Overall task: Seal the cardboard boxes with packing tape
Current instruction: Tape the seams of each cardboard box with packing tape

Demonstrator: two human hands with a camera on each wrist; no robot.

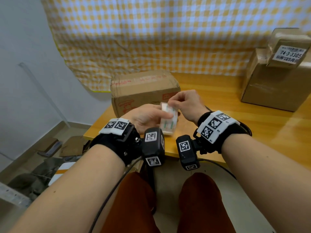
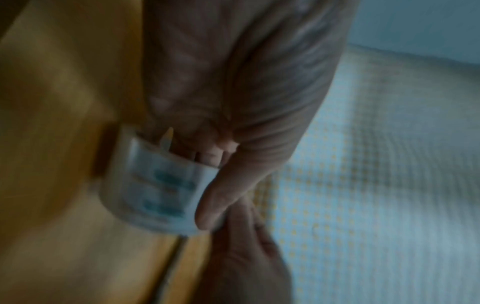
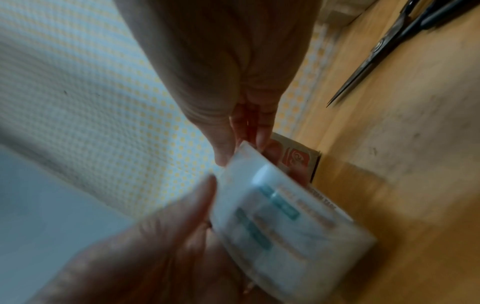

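A roll of clear packing tape (image 1: 168,121) with green print is held above the near edge of the wooden table (image 1: 227,101). My left hand (image 1: 148,117) grips the roll, fingers through its core and thumb over the outer face. My right hand (image 1: 183,102) pinches at the top rim of the roll. The roll (image 2: 155,189) and left thumb (image 2: 221,197) show blurred in the left wrist view. In the right wrist view my right fingertips (image 3: 244,142) meet the roll (image 3: 280,218) at its upper edge. A brown cardboard box (image 1: 144,91) with red print lies just behind the hands.
Two stacked cardboard boxes (image 1: 276,78) stand at the table's right, the upper one (image 1: 286,47) bearing a white label. Black scissors (image 3: 381,47) lie on the table to the right. A yellow checked cloth (image 1: 168,34) hangs behind. Cardboard scraps (image 1: 70,147) lie on the floor at left.
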